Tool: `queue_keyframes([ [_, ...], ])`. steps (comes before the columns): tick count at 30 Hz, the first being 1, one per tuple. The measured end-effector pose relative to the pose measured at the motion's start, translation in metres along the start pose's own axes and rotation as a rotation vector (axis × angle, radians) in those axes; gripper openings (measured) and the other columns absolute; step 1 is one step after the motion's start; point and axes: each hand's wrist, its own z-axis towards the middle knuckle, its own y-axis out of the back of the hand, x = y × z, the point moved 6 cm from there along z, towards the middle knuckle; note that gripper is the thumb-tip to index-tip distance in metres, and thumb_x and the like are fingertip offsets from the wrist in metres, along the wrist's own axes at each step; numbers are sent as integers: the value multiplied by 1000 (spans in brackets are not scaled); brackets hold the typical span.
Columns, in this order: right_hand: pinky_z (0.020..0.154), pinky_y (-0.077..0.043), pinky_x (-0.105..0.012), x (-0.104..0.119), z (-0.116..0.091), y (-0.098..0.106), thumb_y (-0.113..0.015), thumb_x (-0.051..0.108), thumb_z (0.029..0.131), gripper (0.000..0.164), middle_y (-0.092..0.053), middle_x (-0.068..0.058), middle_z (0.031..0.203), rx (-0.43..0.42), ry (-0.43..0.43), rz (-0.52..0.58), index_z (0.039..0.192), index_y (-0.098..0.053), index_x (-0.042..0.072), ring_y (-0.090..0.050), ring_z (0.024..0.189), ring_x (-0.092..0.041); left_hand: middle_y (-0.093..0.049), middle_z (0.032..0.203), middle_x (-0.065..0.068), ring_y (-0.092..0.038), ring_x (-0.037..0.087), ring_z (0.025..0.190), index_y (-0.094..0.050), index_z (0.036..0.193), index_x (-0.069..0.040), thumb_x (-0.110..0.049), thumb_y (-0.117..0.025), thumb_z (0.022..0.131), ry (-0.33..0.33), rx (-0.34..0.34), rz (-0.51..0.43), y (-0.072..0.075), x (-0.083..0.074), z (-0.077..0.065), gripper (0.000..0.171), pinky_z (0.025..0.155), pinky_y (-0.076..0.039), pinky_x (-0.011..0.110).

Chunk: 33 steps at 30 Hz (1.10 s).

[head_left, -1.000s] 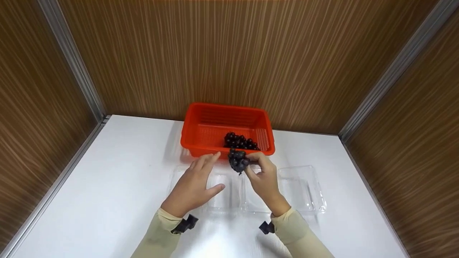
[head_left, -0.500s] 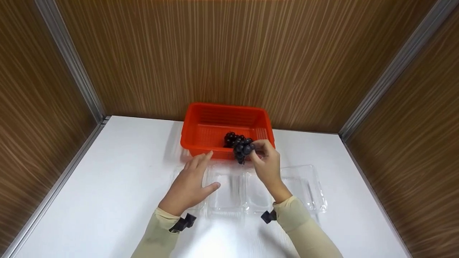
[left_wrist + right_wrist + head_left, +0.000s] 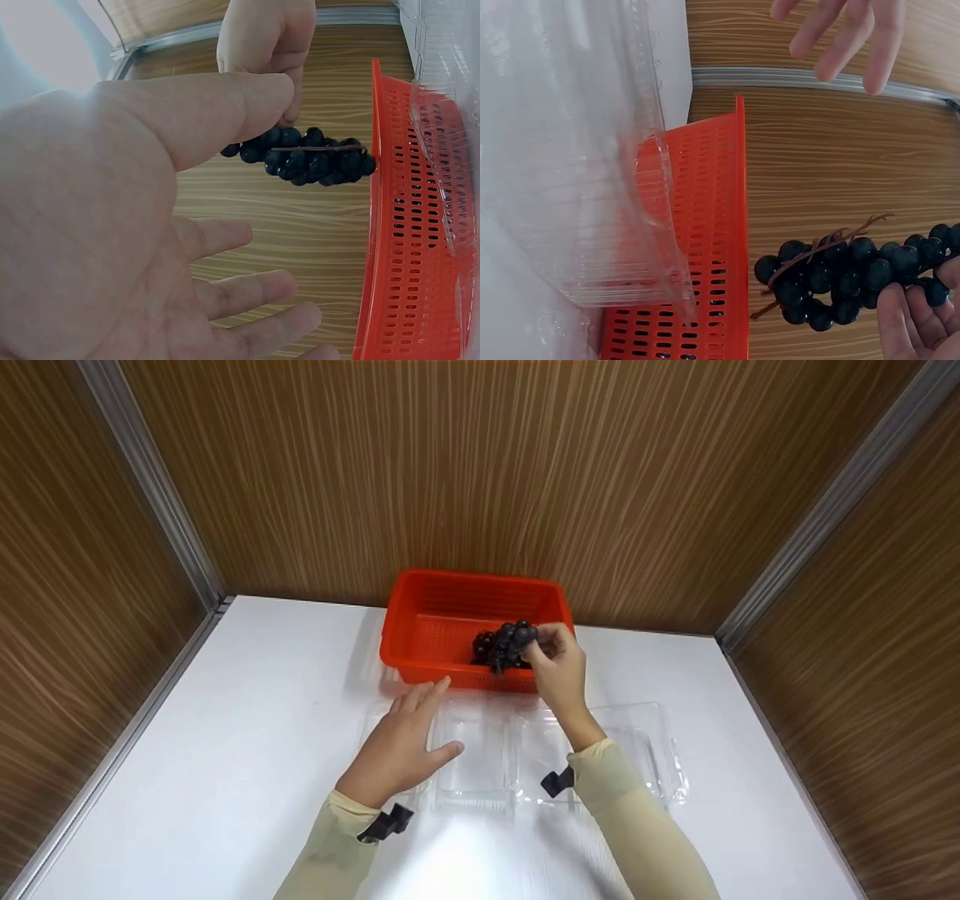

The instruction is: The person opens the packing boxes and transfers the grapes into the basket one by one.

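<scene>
My right hand [image 3: 561, 671] pinches a bunch of dark grapes [image 3: 847, 274] by one end, with brown stems showing along it. In the head view the bunch hangs over the front part of a red plastic basket [image 3: 435, 666]. More dark grapes [image 3: 484, 643] lie inside the basket, partly hidden behind the held bunch. My left hand [image 3: 397, 746] holds nothing; its fingers are spread and the thumb stands apart, over the clear plastic container. In the left wrist view the left palm [image 3: 82, 225] fills the near side, with the held grapes beyond the thumb.
A clear plastic clamshell container [image 3: 476, 750] lies opened out on the white table [image 3: 247, 720], in front of the basket. Wood-grain panels [image 3: 480, 465] with metal corner strips enclose the table at the back and both sides.
My right hand has moved forward and up with the grape bunch, from in front of the basket to over its front part. The left hand has stayed nearly in place.
</scene>
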Motion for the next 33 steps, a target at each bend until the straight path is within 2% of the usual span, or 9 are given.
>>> queue_keyframes([
  [5,69,-61,-30,-28,7,-7,-65,-8,94,4,-66,-15,87,4,-73,41,97,-64,-6,-68,74,-28,-44,156,10,-46,32,140,-32,163,-15,-42,-79,91,1,11,0,-1,0,-3,91,112,-45,52],
  [10,74,-63,-41,-47,9,-20,-65,-4,94,10,-67,-10,88,64,-151,89,102,-63,-9,-69,77,-22,-43,157,9,-46,31,140,-31,164,-16,-44,-79,91,21,13,5,0,1,-3,91,111,-46,52],
  [17,71,-63,-33,-57,5,-34,-63,-4,95,6,-67,-11,87,143,-238,195,101,-61,-7,-72,74,-21,-44,157,8,-47,31,140,-31,164,-17,-44,-78,91,17,31,-2,-4,-1,-1,91,110,-46,51],
  [21,74,-63,-33,-61,3,-41,-61,-3,97,6,-67,-13,92,182,-301,227,103,-61,-5,-73,77,-22,-44,157,8,-46,30,140,-32,164,-17,-42,-78,91,13,29,-3,-5,-3,-2,90,110,-46,51],
  [28,85,-62,-36,-67,5,-43,-59,-4,99,12,-63,-14,103,148,-338,267,110,-58,-4,-72,90,-23,-45,157,9,-48,32,138,-31,164,-16,-43,-77,91,-2,27,-4,-5,-6,-1,90,104,-51,52],
  [33,90,-60,-39,-73,-3,-37,-57,-2,99,17,-62,-17,109,148,-386,262,116,-57,-4,-71,97,-26,-45,157,9,-49,31,137,-31,164,-17,-44,-77,92,0,34,-3,-7,-6,0,90,105,-50,52],
])
